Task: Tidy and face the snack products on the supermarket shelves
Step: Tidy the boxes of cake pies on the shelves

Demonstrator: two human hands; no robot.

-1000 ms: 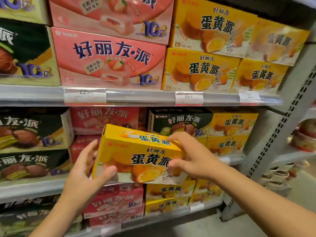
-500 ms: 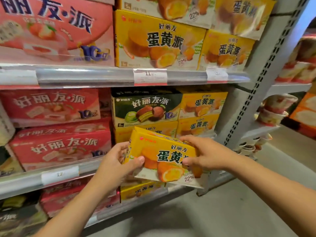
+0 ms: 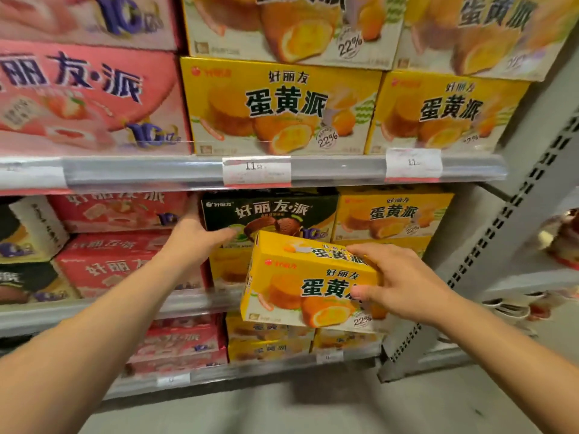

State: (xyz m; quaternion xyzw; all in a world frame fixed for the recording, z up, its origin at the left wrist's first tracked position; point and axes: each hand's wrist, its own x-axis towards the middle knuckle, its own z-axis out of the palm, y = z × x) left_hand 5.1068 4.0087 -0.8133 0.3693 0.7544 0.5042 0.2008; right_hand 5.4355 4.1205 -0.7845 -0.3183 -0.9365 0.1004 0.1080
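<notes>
The right hand point(image 3: 404, 285) holds a yellow box point(image 3: 300, 286) in front of the middle shelf, fingers curled over its top edge and thumb pressed on its printed front near the right end. The box is clear of the shelving, tilted slightly with its left end lower, and its front faces the camera. The left hand point(image 3: 195, 241) has no grip on the box; it reaches toward the middle shelf with fingers extended and rests against the left front edge of a dark green box point(image 3: 269, 214). Whether the fingertips go behind that box cannot be told, as they are blurred. The dark green box sits on top of a yellow box on the same shelf, partly hidden by the held box. To its right, two more yellow boxes point(image 3: 394, 214) are stacked, faces forward. To the left of the left hand, red boxes point(image 3: 125, 264) are stacked on the middle shelf, and a green box at the far left stands turned, its white end panel outward. On the upper shelf, large yellow boxes point(image 3: 282, 104) stand side by side next to a large pink box point(image 3: 87, 98), all face forward. Price tags point(image 3: 256, 170) are clipped into the upper shelf's rail point(image 3: 150, 175). The bottom shelf carries red and yellow boxes, blurred. A grey slotted upright point(image 3: 513, 230) bounds the shelving on the right.
</notes>
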